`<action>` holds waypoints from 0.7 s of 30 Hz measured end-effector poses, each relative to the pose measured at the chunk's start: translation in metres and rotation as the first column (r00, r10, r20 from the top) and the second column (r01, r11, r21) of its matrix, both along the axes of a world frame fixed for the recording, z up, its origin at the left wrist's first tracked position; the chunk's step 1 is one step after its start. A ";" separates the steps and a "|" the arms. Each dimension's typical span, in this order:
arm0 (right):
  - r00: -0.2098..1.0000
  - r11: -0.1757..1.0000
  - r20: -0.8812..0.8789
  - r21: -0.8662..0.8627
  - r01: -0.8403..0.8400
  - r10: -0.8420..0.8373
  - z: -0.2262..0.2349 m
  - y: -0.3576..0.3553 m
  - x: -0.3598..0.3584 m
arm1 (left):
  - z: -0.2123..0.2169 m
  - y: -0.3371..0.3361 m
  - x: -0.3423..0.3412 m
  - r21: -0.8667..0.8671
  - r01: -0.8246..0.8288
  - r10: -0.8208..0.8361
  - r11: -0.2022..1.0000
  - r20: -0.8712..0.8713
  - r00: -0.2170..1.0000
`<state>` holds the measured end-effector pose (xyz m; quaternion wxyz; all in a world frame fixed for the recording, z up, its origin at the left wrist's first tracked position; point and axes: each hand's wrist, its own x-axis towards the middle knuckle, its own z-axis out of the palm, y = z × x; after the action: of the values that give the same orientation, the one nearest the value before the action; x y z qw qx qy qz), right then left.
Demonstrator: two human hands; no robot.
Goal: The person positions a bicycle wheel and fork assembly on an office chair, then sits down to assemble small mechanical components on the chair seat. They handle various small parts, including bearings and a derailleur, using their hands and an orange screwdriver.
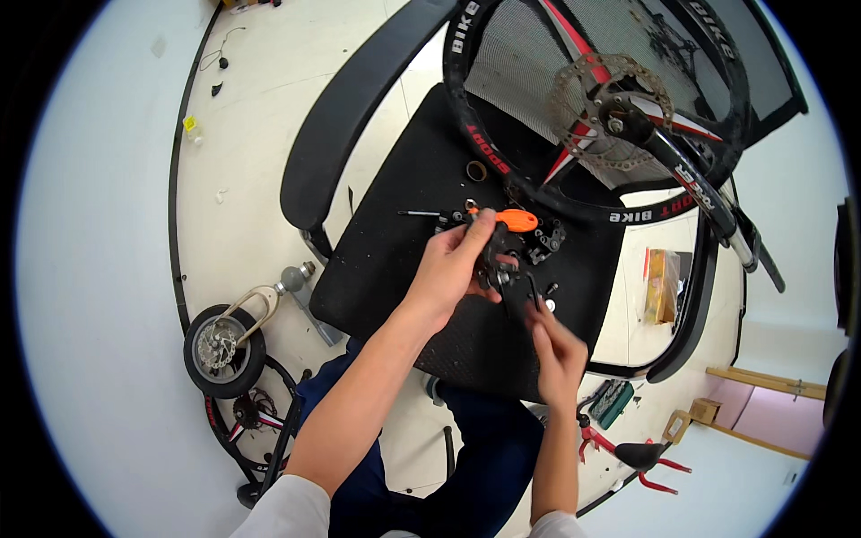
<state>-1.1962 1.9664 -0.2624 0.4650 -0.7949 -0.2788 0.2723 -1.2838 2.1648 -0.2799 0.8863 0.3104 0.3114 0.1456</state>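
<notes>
My left hand [444,269] is closed around a small black metal bicycle part [499,269], thumb on top, above the black chair seat [386,269]. Its exact kind is hard to make out. My right hand [558,354], slightly blurred, pinches a thin dark bent tool that looks like a hex key [534,289], its upper end close to the part's right side. Just beyond my left thumb lies an orange tool handle [517,221]. More dark metal parts [547,240] rest on the seat to the right of it, and a thin-shafted tool [418,213] to its left.
A bicycle wheel [619,216] with a disc rotor and fork leans over the chair's far right. A brown ring [476,170] sits on the seat. Armrests [345,117] flank it. On the floor are a small wheel [221,354], a red frame piece [596,439] and a green tool case [612,405].
</notes>
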 end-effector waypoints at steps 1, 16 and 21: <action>0.999 0.999 0.020 0.029 -0.042 0.041 -0.009 0.009 0.017 | 0.000 -0.006 0.000 0.016 0.057 -0.057 0.998 0.027 0.998; 0.961 0.976 0.212 0.082 -0.201 0.180 0.002 0.024 0.049 | 0.003 -0.022 0.014 0.027 0.072 -0.073 0.997 0.057 0.996; 0.939 0.907 0.145 0.247 -0.340 0.313 0.034 0.056 0.045 | 0.000 -0.027 0.014 0.103 0.146 -0.152 0.984 0.051 0.987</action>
<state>-1.1516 2.0227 -0.2287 0.5013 -0.6794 -0.4656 0.2652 -1.2696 2.1376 -0.2796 0.8870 0.3720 0.2535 0.1032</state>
